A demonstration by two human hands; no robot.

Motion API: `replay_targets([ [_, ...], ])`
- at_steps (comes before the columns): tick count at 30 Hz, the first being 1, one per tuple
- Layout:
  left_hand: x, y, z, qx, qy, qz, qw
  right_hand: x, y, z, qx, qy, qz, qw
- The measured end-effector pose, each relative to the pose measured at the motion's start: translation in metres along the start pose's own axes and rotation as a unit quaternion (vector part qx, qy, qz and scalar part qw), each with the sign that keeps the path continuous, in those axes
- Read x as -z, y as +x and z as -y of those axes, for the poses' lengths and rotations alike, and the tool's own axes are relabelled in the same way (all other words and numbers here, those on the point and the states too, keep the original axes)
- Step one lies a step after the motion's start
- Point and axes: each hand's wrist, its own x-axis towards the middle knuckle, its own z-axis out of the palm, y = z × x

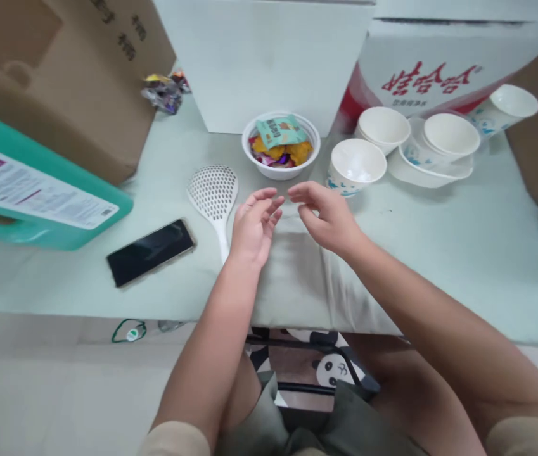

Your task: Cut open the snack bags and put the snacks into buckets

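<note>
My left hand (255, 227) is held over the table with its fingers loosely bent and apart, nothing in it. Facing it, my right hand (323, 214) hovers with thumb and fingers parted, also bare. Just beyond both hands stands a white bowl (282, 172) filled with wrapped snacks, a teal packet (282, 130) lying on top. To the left of my left hand lies a white slotted skimmer (213, 191), its handle partly hidden by my wrist. A paper cup (357, 163) with a blue print stands close to my right hand.
Several more paper cups (384, 126) and a white dish (433, 174) stand at the right. A phone (151, 252) and a green jug (47, 215) are at the left. Cardboard boxes (73, 95) and a white box (273, 63) line the back. The table's front edge runs before my lap.
</note>
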Motion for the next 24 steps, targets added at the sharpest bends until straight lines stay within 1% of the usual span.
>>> replay_targets([
  [2, 0.017, 0.006, -0.016, 0.008, -0.019, -0.037, 0.999, -0.027, 0.026, 0.006, 0.018, -0.014, 0.024, 0.999],
  [5, 0.041, 0.013, -0.039, -0.015, -0.050, -0.081, 0.995, -0.069, 0.061, 0.020, 0.048, -0.032, 0.060, 0.997],
  [7, 0.055, 0.014, -0.053, -0.029, -0.070, -0.088, 0.993, -0.098, 0.089, 0.028, 0.062, -0.049, 0.083, 0.993],
  [9, 0.067, 0.013, -0.065, -0.025, -0.095, -0.087, 0.991, -0.129, 0.121, 0.031, 0.066, -0.077, 0.101, 0.990],
  [12, 0.080, 0.012, -0.079, -0.002, -0.141, -0.091, 0.986, -0.179, 0.179, 0.022, 0.062, -0.133, 0.122, 0.982],
  [14, 0.085, 0.016, -0.086, 0.005, -0.158, -0.090, 0.983, -0.213, 0.220, 0.010, 0.062, -0.180, 0.127, 0.973],
  [17, 0.091, 0.026, -0.090, 0.017, -0.179, -0.082, 0.980, -0.256, 0.276, -0.010, 0.037, -0.239, 0.118, 0.963],
  [20, 0.094, 0.037, -0.090, 0.032, -0.195, -0.074, 0.978, -0.282, 0.311, -0.018, -0.020, -0.276, 0.125, 0.953],
  [22, 0.096, 0.042, -0.089, 0.040, -0.203, -0.066, 0.976, -0.288, 0.321, -0.015, -0.044, -0.297, 0.126, 0.946],
  [24, 0.100, 0.043, -0.089, 0.040, -0.205, -0.066, 0.976, -0.285, 0.320, -0.006, -0.052, -0.331, 0.116, 0.935],
])
